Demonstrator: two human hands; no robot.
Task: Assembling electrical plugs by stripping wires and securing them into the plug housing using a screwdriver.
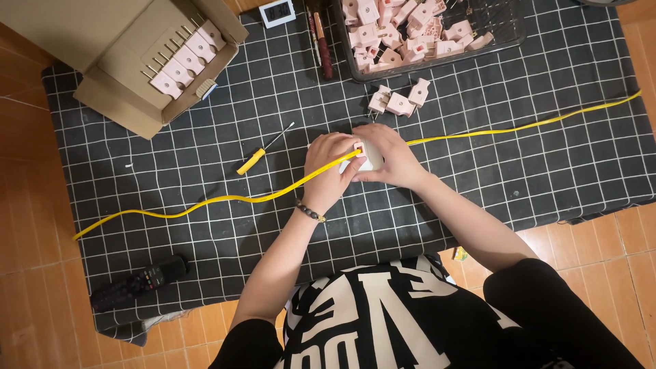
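Black printed shirt (383, 314) fills the bottom of the frame; above it our two hands meet mid-frame on a checked black mat (478, 171) spread over the tiled floor (41, 273). Left hand (328, 171) and right hand (389, 160) are both closed around a small pale plug (369, 158) where the yellow cable (205, 201) enters it.

We judge the plug light, rigid plastic, smooth enough to slip, so hold it by the flat body sides. The cable looks thin and limp; pinch it close to the plug.

Yellow-handled screwdriver (256, 156) lies left of the hands. Upper left: open brown cardboard box (123, 75) with a row of pink plugs. Top centre-right: dark tray (506, 31) heaped with pink plugs, and three loose plugs (400, 99) just below it. Small white square clock (278, 11) at top edge. Black remote (140, 280) lower left.
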